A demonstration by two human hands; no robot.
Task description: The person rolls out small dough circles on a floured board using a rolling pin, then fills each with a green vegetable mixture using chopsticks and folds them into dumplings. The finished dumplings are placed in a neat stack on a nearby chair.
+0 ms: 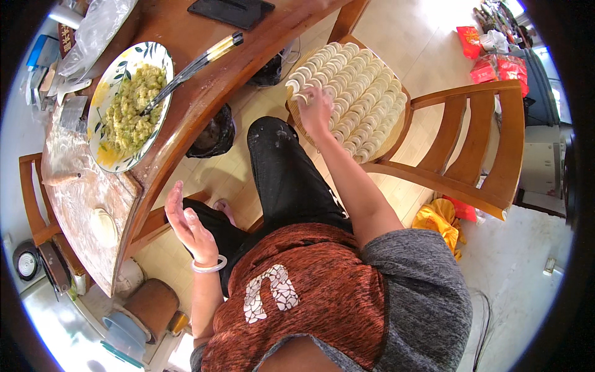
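Note:
My left hand point(191, 225), floury and with a white bangle at the wrist, is raised beside the table edge, its fingers apart and holding nothing. My right hand point(316, 110) reaches over the near left part of a round woven tray point(400, 122) filled with rows of dumplings point(355, 88). Its blurred fingertips are at a dumpling at the rows' edge; whether they grip it cannot be told. On the table, an oval patterned dish point(98, 100) holds chopped filling point(135, 109) with chopsticks point(193, 69) in it. Thin dough wrappers point(104, 228) lie on a floured board point(69, 204) near a rolling pin point(61, 178).
The tray rests on a slatted wooden chair point(502, 144) to the right. A dark phone-like object point(232, 10) lies at the table's far side. A black bag point(214, 132) is below the table edge. A metal scraper point(73, 113) lies beside the dish. A yellow bag point(437, 222) is on the floor.

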